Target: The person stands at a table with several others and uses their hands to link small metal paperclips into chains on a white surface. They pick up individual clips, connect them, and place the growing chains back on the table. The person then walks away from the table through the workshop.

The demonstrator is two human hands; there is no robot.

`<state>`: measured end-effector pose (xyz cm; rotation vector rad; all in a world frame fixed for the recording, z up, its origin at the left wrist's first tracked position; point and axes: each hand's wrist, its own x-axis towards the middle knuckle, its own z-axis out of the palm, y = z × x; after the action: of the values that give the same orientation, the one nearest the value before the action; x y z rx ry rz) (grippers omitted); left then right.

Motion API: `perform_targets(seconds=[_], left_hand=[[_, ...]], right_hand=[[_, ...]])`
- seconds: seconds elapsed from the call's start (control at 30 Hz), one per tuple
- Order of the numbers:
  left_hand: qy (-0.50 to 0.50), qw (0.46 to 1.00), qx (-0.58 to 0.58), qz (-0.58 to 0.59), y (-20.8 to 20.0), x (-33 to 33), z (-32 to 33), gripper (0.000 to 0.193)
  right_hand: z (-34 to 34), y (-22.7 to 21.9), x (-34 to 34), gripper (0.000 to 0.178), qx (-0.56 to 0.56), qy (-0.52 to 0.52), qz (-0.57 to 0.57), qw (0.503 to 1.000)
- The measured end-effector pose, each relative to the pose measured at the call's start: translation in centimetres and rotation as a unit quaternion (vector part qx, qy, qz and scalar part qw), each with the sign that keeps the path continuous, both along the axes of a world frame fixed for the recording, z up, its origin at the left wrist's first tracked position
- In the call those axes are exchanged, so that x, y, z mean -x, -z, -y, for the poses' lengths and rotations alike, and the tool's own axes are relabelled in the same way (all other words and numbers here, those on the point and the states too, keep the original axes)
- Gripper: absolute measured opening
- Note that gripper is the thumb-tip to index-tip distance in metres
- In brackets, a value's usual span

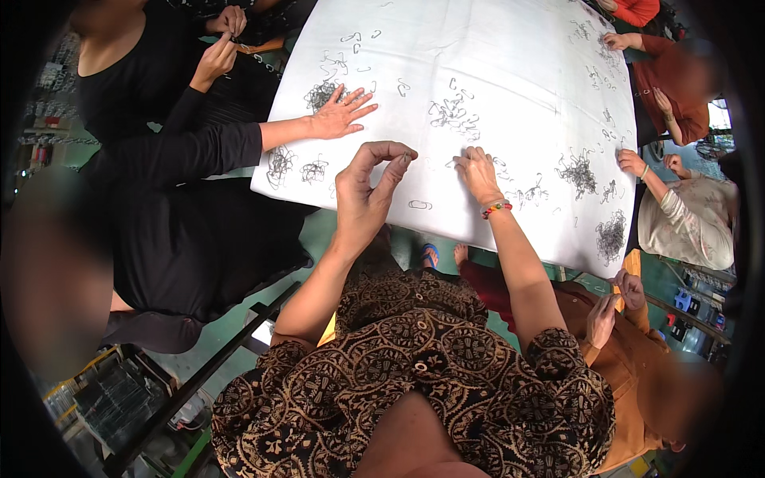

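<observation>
My left hand [368,187] is raised above the near edge of the white-covered table [382,171], thumb and forefinger pinched at the tips. Something tiny and dark shows between those tips, too small to name. Reaching out over the table, my right hand [480,175] has its fingers bunched and pointing down at the surface; what they hold, if anything, is hidden. Just beyond it lies a loose pile of thin, dark bent wire hooks [454,114]. An elongated wire loop [420,205] lies by the near edge, between my hands.
A co-worker's hand [344,114] lies spread on the table at left, beside a dense wire pile [321,95]. More wire heaps [579,173] sit at right, with another pile [611,231] at the near right corner. Several people sit round the table; one in brown [617,350] is close on my right.
</observation>
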<state>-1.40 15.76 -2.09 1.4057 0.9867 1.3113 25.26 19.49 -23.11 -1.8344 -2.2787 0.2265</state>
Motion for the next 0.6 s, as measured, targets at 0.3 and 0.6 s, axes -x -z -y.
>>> perform_targets(seconds=[0.3,0.6], left_hand=[[0.014,0.999,0.026,-0.042,3.1,-1.2,0.0,0.011],[0.116,0.990,-0.037,-0.075,2.2,-2.9,-0.6,0.014]], right_hand=[[3.3,-13.1,5.5,0.009,-0.077,0.083,-0.395,0.912],[7.1,-22.3,8.5,0.027,-0.011,0.096,-0.507,0.857]])
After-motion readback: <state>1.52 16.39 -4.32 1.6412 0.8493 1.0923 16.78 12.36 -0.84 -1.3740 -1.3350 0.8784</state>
